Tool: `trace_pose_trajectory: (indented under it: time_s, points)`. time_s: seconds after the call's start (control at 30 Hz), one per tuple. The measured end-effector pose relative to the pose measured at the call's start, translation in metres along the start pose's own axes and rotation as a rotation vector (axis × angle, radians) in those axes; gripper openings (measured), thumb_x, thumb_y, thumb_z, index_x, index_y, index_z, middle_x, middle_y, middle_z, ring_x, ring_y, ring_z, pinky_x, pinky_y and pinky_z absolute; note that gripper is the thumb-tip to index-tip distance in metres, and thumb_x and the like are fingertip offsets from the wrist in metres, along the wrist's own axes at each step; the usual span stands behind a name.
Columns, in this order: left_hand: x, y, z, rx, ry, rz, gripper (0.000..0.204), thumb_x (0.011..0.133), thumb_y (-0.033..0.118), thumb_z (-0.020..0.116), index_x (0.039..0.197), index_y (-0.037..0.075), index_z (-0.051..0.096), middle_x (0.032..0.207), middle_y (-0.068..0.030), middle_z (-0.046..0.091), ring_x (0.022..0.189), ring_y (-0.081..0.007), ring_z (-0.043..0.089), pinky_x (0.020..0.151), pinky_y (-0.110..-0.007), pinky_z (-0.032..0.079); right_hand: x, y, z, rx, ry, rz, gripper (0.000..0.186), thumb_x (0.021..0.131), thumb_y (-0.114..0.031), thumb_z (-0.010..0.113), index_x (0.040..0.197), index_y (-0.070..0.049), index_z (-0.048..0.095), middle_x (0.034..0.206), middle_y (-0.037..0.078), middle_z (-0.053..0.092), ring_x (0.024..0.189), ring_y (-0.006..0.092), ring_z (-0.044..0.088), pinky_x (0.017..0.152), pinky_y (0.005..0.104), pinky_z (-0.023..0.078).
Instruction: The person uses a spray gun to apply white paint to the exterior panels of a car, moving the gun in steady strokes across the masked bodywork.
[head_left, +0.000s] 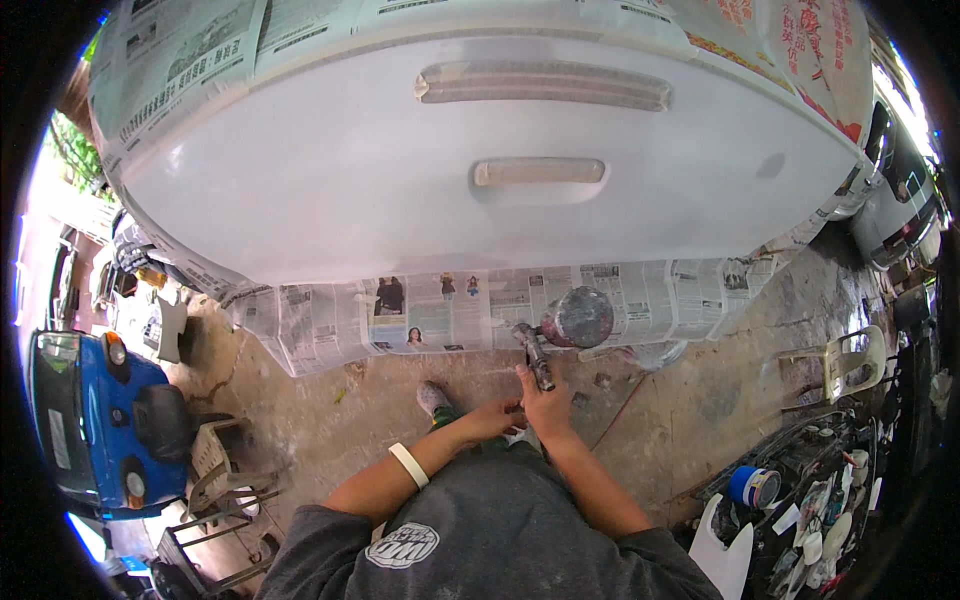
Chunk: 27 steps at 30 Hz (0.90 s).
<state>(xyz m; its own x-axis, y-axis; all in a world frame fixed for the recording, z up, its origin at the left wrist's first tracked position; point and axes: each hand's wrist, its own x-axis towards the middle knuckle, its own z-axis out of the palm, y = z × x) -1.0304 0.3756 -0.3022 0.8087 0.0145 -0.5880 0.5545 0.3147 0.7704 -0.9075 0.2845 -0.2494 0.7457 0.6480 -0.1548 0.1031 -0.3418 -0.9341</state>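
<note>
Silvery spray gun (534,352) juts from right fingers (525,382).

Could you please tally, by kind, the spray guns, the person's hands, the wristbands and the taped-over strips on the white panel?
Spray gun: 1, in the right hand
Hands: 2, the right hand and the left hand
Wristband: 1, white
Taped-over strips on the white panel: 2, upper strip and lower strip
Total: 6
</note>
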Motion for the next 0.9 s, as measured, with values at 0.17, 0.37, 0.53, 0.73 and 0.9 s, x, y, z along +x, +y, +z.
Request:
trace_pose_trajectory:
  time_s: [0.17,0.37,0.53,0.73,0.9]
  points:
    - [0.003,-0.011,0.001,-0.047,0.006,0.05,0.041,0.101,0.025,0.058,0.135,0.002,0.053,0.12,-0.0071,0.066,0.104,-0.017,0.063,0.088,-0.033,0.053,-0.008,-0.013,-0.003,0.063,-0.126,-0.029,0.05,0.095,-0.043,0.068,0.119,0.0,0.061,0.083,0.017,0.067,0.07,0.0325,0.068,0.063,0.0426,0.051]
    - [0.003,0.011,0.01,-0.027,-0.074,0.035,0.036,0.098,0.02,0.06,0.131,0.008,0.058,0.123,-0.0053,0.066,0.107,-0.0156,0.062,0.095,-0.033,0.05,-0.009,-0.004,-0.007,0.019,0.098,-0.143,0.042,0.095,-0.038,0.069,0.117,-0.003,0.062,0.085,0.016,0.068,0.077,0.0297,0.069,0.065,0.0408,0.051]
    - [0.006,0.014,0.014,-0.049,-0.184,0.006,0.037,0.098,0.02,0.06,0.134,0.009,0.058,0.124,-0.0049,0.065,0.108,-0.0155,0.061,0.096,-0.033,0.049,-0.026,-0.018,-0.012,0.141,0.158,0.045,0.04,0.097,-0.032,0.069,0.117,0.001,0.057,0.077,0.007,0.062,0.052,0.0142,0.057,0.048,0.031,0.047]
    - [-0.008,0.014,-0.001,-0.112,-0.186,0.008,0.041,0.098,0.021,0.063,0.136,0.009,0.056,0.12,-0.0036,0.065,0.104,-0.0149,0.061,0.09,-0.032,0.051,-0.024,-0.021,0.011,0.102,0.217,0.001,0.041,0.097,-0.031,0.068,0.118,0.002,0.056,0.082,0.01,0.063,0.051,0.0161,0.058,0.048,0.0312,0.047]
    - [-0.039,-0.024,-0.048,0.042,-0.099,-0.023,0.043,0.099,0.021,0.061,0.138,0.008,0.054,0.114,-0.0058,0.065,0.1,-0.0153,0.06,0.087,-0.03,0.051,-0.015,-0.018,0.047,-0.153,0.346,-0.318,0.04,0.095,-0.032,0.069,0.115,0.001,0.058,0.082,0.014,0.067,0.054,0.023,0.062,0.052,0.036,0.048]
